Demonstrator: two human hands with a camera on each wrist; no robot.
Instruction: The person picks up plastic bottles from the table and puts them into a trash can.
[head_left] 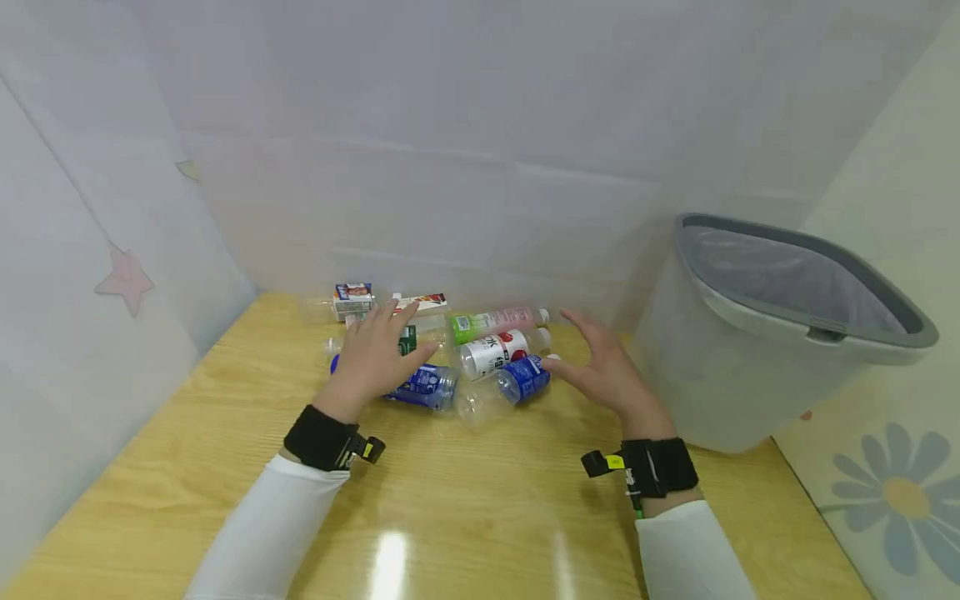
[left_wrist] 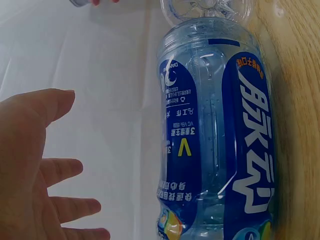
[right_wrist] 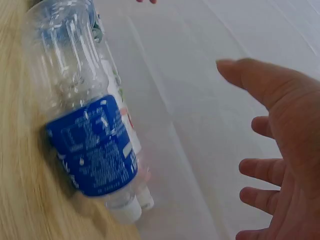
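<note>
Left hand (head_left: 372,357) spread, empty, over blue-label bottle (head_left: 422,387) mid-frame; right hand (head_left: 609,372) open, holding nothing, beside small blue bottle (head_left: 517,380). We're at reach stage; next needs a firm grasp, probably.

The blue bottle (left_wrist: 215,135) carries big white Chinese characters, upside down, a yellow "V" and a "3". Other labels are too small or blurred.
</note>
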